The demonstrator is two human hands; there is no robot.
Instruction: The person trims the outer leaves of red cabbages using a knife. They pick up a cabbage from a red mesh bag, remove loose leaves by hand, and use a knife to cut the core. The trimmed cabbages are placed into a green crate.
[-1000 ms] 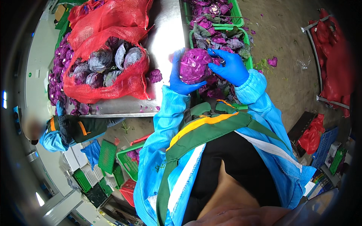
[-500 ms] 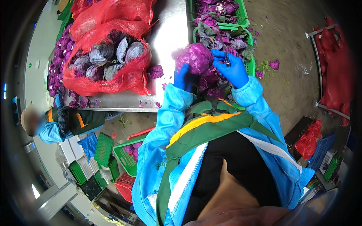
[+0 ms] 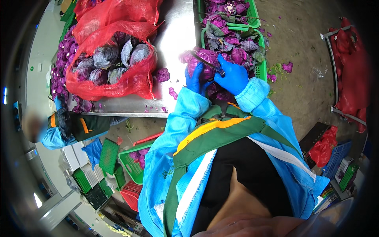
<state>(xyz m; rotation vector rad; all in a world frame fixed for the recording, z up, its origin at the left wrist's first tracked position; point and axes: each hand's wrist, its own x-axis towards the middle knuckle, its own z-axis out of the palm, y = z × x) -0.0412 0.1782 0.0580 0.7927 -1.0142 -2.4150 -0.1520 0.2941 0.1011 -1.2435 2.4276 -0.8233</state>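
My left hand (image 3: 194, 80), in a blue glove, grips a purple cabbage (image 3: 209, 56) from below, over the right edge of the steel table (image 3: 176, 31). My gloved right hand (image 3: 233, 77) is closed on a dark knife (image 3: 202, 59), whose blade lies across the cabbage. Directly beyond them, a green crate (image 3: 261, 67) is heaped with cabbage leaves. On the table to the left sits an open red mesh sack (image 3: 110, 89) of cabbages, with a loose purple piece (image 3: 162, 75) beside it.
Trimmed cabbages (image 3: 60, 67) line the table's far left, where a co-worker (image 3: 63, 128) in blue sleeves stands. Red sacks (image 3: 351, 79) sit on a metal frame at right. Stacked crates (image 3: 107, 158) and a green crate (image 3: 130, 168) with cabbage are behind the table's near edge.
A knife has appeared in my right hand and now lies across the cabbage. My right hand has moved left and closed in on it, and loose pieces have appeared on the table edge.
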